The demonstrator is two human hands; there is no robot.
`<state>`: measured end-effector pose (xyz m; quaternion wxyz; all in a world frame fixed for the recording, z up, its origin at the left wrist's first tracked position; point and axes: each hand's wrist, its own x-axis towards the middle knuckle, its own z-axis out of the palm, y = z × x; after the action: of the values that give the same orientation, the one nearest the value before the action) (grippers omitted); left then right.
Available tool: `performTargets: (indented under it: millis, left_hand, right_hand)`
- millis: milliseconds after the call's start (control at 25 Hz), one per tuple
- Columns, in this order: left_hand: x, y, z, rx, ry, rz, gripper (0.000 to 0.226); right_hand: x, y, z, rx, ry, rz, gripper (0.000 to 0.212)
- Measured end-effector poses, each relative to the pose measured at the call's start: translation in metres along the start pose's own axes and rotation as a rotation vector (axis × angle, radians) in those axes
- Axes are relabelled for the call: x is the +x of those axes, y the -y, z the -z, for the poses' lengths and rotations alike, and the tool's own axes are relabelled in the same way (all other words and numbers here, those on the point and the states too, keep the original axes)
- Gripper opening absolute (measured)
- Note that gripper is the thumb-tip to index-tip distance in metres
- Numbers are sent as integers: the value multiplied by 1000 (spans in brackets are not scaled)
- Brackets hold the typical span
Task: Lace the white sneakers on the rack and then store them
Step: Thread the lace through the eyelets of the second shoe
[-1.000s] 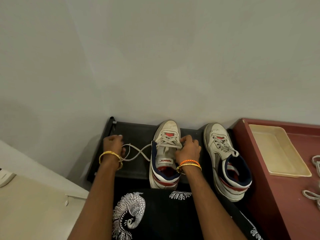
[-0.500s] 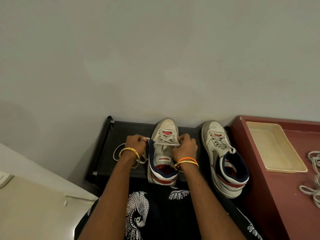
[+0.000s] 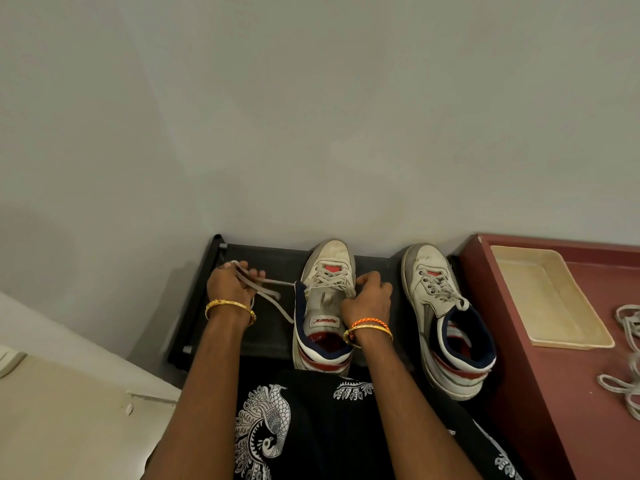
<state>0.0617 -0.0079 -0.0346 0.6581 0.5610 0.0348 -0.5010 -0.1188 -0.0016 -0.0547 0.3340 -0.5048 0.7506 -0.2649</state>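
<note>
We are looking at a dim, evenly lit indoor scene where soft light is falling on the wall [image 3: 311, 116] without glare, while a faint grey shadow is pooling on it at the far left beside the black rack [image 3: 270, 268]. We are seeing the wide lens bending straight edges near the borders, so the red cabinet [image 3: 519, 341] at the right is leaning outward and the loose laces [image 3: 627, 358] at the right edge are blurring. The sneakers [image 3: 327, 296] at the centre are staying fairly sharp, though the dark fabric [image 3: 311, 427] nearest us is losing detail.
</note>
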Motion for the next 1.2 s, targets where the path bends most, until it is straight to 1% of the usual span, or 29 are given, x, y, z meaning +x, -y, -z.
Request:
performTargets:
  millis: [40, 80, 120, 160, 200, 240, 280, 320, 360, 400, 440, 520, 680, 800, 880, 1000, 1040, 1120, 1160, 1200]
  left_hand:
    - [-1, 3, -1, 186, -38, 35, 25]
    - [-3, 6, -1, 435, -36, 66, 21]
    - [-4, 11, 1, 688, 18, 90, 15]
    - [-7, 16, 3, 918, 108, 104, 14]
    - [-9, 20, 4, 1111, 217, 100, 23]
    - [-11, 25, 4, 1260, 328, 72, 31]
    - [-11, 28, 1, 1384, 421, 7, 35]
    - [-10, 30, -4, 1485, 475, -88, 34]
    - [-9, 32, -7, 1545, 487, -185, 32]
    - [-8, 33, -10, 1554, 473, -244, 29]
    - [-4, 34, -11, 1530, 460, -267, 26]
    - [2, 35, -9, 1478, 462, -240, 24]
    - [2, 35, -5, 1359, 540, -129, 24]
    - [-3, 34, -4, 1268, 546, -116, 16]
    - [-4, 35, -6, 1232, 514, -119, 16]
    - [-3, 33, -13, 1196, 454, -71, 19]
    - [-3, 32, -16, 1152, 421, -53, 20]
    - [-8, 26, -19, 990, 349, 8, 24]
    - [-11, 23, -19, 897, 329, 41, 28]
    - [-15, 19, -18, 843, 330, 38, 31]
  right_hand:
    - [0, 0, 0, 4, 9, -3, 44]
    - [1, -1, 1, 1, 19, -4, 44]
    - [2, -1, 2, -5, 27, -4, 44]
    - [3, -2, 3, -6, 34, -4, 42]
    - [3, -2, 3, -2, 43, -5, 41]
    - [4, -2, 3, 3, 53, -7, 40]
    - [4, -2, 4, 7, 62, -11, 39]
    - [5, -2, 4, 9, 67, -13, 39]
    - [4, -2, 4, 12, 69, -15, 39]
    - [5, -2, 5, 13, 69, -15, 38]
    - [5, -2, 6, 12, 69, -14, 37]
    - [5, -3, 7, 8, 76, -12, 36]
    - [5, -2, 8, 18, 97, -24, 37]
    - [5, -2, 7, 32, 98, -29, 34]
    - [6, -2, 8, 36, 97, -25, 33]
    - [7, -2, 9, 40, 100, -25, 33]
    - [7, -2, 10, 42, 103, -27, 33]
    - [5, -2, 11, 47, 110, -31, 33]
    - [5, -1, 13, 49, 112, -28, 32]
    - [4, 1, 15, 56, 103, -13, 31]
